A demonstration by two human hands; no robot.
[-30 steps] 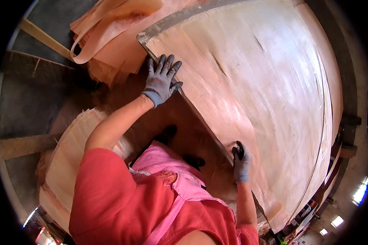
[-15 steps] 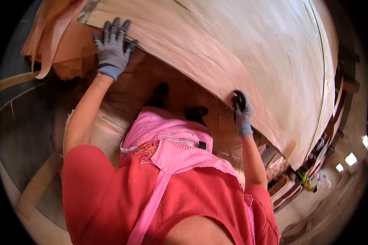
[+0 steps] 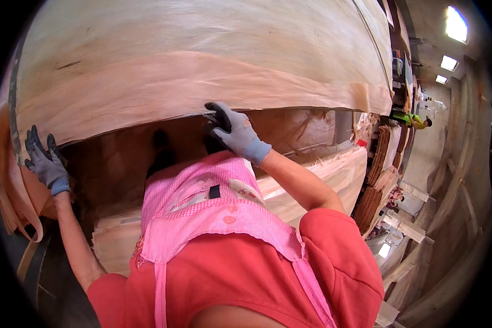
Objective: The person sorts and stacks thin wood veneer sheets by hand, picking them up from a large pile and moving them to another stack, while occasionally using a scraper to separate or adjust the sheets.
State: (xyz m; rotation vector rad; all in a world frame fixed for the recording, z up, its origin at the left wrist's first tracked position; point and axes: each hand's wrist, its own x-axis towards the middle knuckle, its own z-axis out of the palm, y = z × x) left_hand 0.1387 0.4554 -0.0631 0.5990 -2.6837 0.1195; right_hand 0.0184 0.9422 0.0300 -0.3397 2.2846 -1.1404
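Note:
A large pale wood veneer sheet (image 3: 164,33) lies in front of me, with a pinkish veneer strip (image 3: 175,82) along its near edge. My left hand (image 3: 48,164), in a grey glove with dark fingertips, rests at the near left corner of the strip, fingers spread. My right hand (image 3: 234,131), gloved alike, is at the middle of the near edge. Its fingers are curled together beside the edge. A thin light sliver shows by the fingertips, but what the hand grips is too small to make out.
Loose veneer pieces (image 3: 5,175) hang at the far left. Close behind my apron stands a veneer stack (image 3: 333,169). More stacked sheets (image 3: 380,156) are at the right, where a person in a bright yellow-green top (image 3: 413,119) is in the distance.
My view has turned, so the sheet's near edge lies more level. My right hand has moved leftward along the edge, closer to my left hand, which remains spread at the left end.

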